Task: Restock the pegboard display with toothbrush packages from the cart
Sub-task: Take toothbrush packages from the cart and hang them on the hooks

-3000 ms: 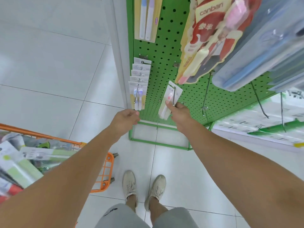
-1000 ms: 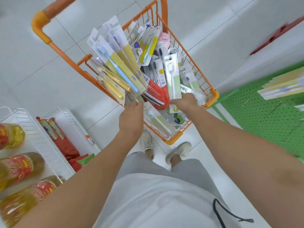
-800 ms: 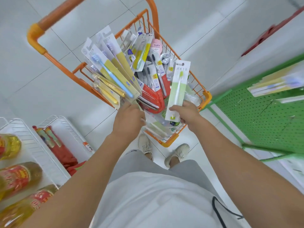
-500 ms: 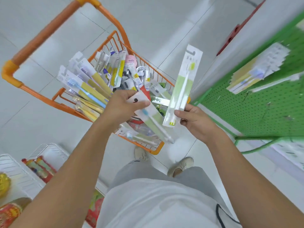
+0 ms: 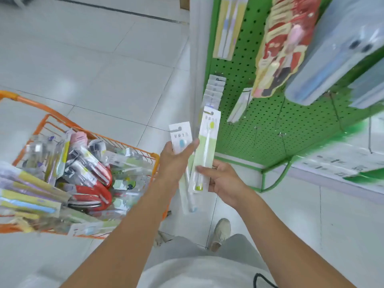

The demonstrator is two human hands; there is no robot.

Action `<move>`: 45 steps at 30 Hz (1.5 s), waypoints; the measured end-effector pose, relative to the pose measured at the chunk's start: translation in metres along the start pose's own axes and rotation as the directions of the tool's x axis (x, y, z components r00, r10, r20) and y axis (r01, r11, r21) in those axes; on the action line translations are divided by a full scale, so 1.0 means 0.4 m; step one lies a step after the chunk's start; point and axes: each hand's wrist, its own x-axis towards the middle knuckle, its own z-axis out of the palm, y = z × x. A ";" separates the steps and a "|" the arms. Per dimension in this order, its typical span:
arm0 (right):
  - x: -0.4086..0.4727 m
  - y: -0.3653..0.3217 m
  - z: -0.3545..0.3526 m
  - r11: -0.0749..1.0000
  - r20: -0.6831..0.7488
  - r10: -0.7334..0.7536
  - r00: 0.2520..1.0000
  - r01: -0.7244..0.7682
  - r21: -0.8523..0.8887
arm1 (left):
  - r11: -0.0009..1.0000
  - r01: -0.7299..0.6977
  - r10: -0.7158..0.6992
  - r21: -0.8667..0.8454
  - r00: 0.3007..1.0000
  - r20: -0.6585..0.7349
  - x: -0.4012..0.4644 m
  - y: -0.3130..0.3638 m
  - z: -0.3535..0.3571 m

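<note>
My left hand (image 5: 173, 163) grips a white package with a blue toothbrush (image 5: 180, 135), held upright. Just to its right, my right hand (image 5: 224, 180) holds a pale green toothbrush package (image 5: 205, 150) by its lower end. Both packages are in the air in front of the green pegboard (image 5: 266, 125). On the board's left edge a row of similar packages (image 5: 214, 90) hangs on a peg, and one white package (image 5: 240, 106) hangs beside it. The orange cart (image 5: 128, 145), full of toothbrush packages, stands at my left.
Red-and-cream packages (image 5: 278, 44) and clear blue packs (image 5: 332, 48) hang higher on the board, close to the camera. Bare metal pegs (image 5: 280, 113) stick out of the board's middle. A green floor frame (image 5: 272, 173) runs under it. My shoes (image 5: 222, 231) are on white tile.
I have turned from the cart to the pegboard. Each hand has lifted a toothbrush package out of the cart and carried it to the right, up in front of the board.
</note>
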 end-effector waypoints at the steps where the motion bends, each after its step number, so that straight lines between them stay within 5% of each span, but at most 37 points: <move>1: -0.005 -0.004 -0.037 1.000 0.011 0.010 1.000 -0.010 0.008 | 0.998 -0.010 0.007 0.057 0.999 0.039 -0.011 -0.021 0.035; 5: -0.026 -0.006 -0.165 0.989 0.032 0.062 0.998 -0.057 -0.133 | 0.994 0.038 -0.055 0.102 0.984 0.171 -0.015 -0.061 0.123; 8: -0.042 -0.009 -0.234 0.977 0.033 0.067 0.997 -0.059 -0.203 | 0.977 -0.053 -0.001 0.208 0.968 0.252 -0.021 -0.064 0.163; 14: -0.012 -0.063 -0.282 0.989 -0.131 -0.143 0.981 0.146 0.011 | 0.915 -0.164 0.027 0.368 0.936 0.351 0.006 -0.053 0.162; 23: 0.104 -0.105 -0.286 0.948 -0.268 -0.207 0.941 0.125 -0.293 | 0.855 -0.311 0.202 0.416 0.937 0.286 0.103 -0.025 0.092; 38: 0.252 -0.150 -0.339 0.914 -0.361 -0.211 0.908 0.052 -0.402 | 0.838 -0.288 0.109 0.464 0.920 0.375 0.104 -0.055 0.114; 45: 0.335 -0.167 -0.354 0.944 -0.529 -0.123 0.840 -0.066 -0.323 | 0.817 -0.264 0.097 0.513 0.940 0.328 0.119 -0.076 0.125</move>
